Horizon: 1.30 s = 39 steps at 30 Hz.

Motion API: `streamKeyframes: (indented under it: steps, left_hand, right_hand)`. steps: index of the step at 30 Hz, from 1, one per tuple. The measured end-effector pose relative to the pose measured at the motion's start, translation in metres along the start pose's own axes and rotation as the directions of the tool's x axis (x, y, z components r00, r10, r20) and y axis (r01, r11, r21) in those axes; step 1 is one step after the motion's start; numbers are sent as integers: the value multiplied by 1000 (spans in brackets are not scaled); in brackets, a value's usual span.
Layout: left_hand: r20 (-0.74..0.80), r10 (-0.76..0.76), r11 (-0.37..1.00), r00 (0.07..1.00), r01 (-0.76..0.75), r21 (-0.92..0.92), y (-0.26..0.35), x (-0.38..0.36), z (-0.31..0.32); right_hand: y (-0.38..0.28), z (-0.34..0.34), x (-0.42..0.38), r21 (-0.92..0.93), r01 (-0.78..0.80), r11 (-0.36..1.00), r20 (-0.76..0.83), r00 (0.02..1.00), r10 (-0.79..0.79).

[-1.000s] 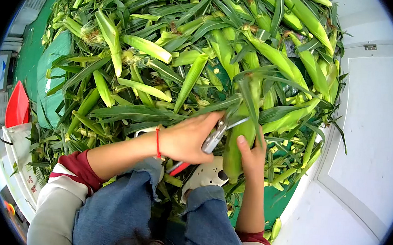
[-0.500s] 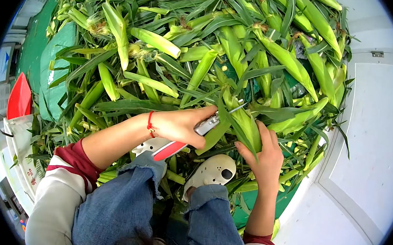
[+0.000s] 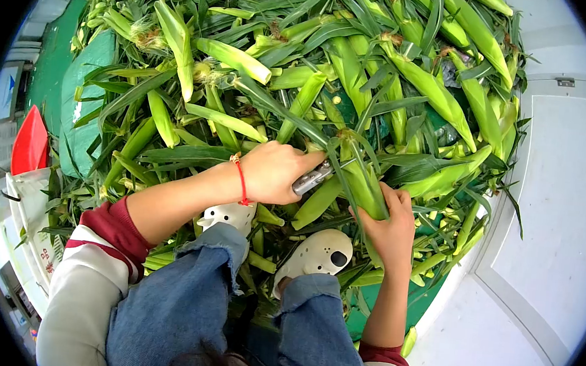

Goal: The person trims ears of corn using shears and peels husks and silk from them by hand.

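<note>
My left hand [image 3: 277, 173], with a red cord at the wrist, grips a pair of shears [image 3: 312, 178]; only the metal part shows past the fingers, pointing at the top of a corn ear. My right hand [image 3: 391, 224] is wrapped around the lower part of that green-husked corn ear [image 3: 361, 184], holding it tilted up out of the heap. The shear tip lies against the ear's upper end among long leaves.
A big heap of unhusked corn ears [image 3: 301, 68] and loose leaves covers a green tarp [image 3: 83, 80] ahead. My white clogs [image 3: 315, 252] and jeans-clad knees sit below. A white wall panel [image 3: 557, 201] is at right, a red object [image 3: 29, 147] at left.
My left hand moved up and turned, so the shears' red handle is now hidden under it. My right hand shifted slightly lower along the ear, which leans more to the left.
</note>
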<state>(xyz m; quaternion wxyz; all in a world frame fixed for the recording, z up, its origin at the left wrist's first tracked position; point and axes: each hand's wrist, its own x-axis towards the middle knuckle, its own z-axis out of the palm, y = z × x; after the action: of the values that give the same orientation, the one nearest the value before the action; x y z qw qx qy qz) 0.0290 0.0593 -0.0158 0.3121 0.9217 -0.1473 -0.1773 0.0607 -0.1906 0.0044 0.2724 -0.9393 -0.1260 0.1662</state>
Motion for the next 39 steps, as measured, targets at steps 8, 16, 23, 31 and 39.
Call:
streamKeyframes:
  steps: [8,16,23,31,39]
  left_hand:
    - [-119,-226,970,967,212,-123,-33,-3,-44]
    - [555,279,459,784,398,-794,32,-9,-26]
    - [88,56,741,995,18,-672,30,19,2]
    - [-223,-308,616,925,15,-788,11,43,-32]
    - [-128,-150,456,980,-46,-889,40,15,-52]
  right_hand:
    - [49,-36,-22,834,-342,434,260,936,236]
    - [2,14,-2,903,-395,-168,429,825,368]
    - [-31,26,-3,887,-461,-35,432,799,418]
    - [-22,27,-18,789,-121,602,116,992,48]
    - [-30,23,-20,334,124,934,-95,991,-97]
